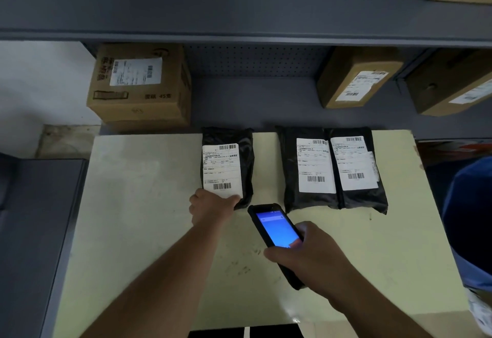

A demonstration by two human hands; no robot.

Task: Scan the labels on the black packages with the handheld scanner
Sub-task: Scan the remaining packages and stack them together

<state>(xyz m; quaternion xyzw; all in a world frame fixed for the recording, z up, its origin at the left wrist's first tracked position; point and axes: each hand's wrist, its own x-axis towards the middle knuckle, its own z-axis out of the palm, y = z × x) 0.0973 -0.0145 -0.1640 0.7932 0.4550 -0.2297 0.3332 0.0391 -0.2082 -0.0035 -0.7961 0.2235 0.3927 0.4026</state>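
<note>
Pale yellow-green tabletop pushed against grey steel shelving w/ perforated back panel; cardboard cartons on shelf: large one at left w/ white shipping label and printing, of which only "45" legible; two more at right, each w/ white label, text too small to read. Three black packages laid flat along far edge of table, labels up and barcodes toward viewer, presumably so each can be scanned w/o turning: left package set apart; middle package and right package side by side, edges touching or overlapping. Labels: white, barcode at top and bottom, small print not legible. Left hand at near-left corner of left package, fingers tucked at its near edge, apparently steadying or pinching the pkg; exact finger closure cannot be told. Right hand wrapped around handheld scanner, thumb alongside lit blue screen, head end aimed up-left toward left package's lower barcode; screen text unreadable. Probable step: scan of first pkg, two at right judged pending.
</note>
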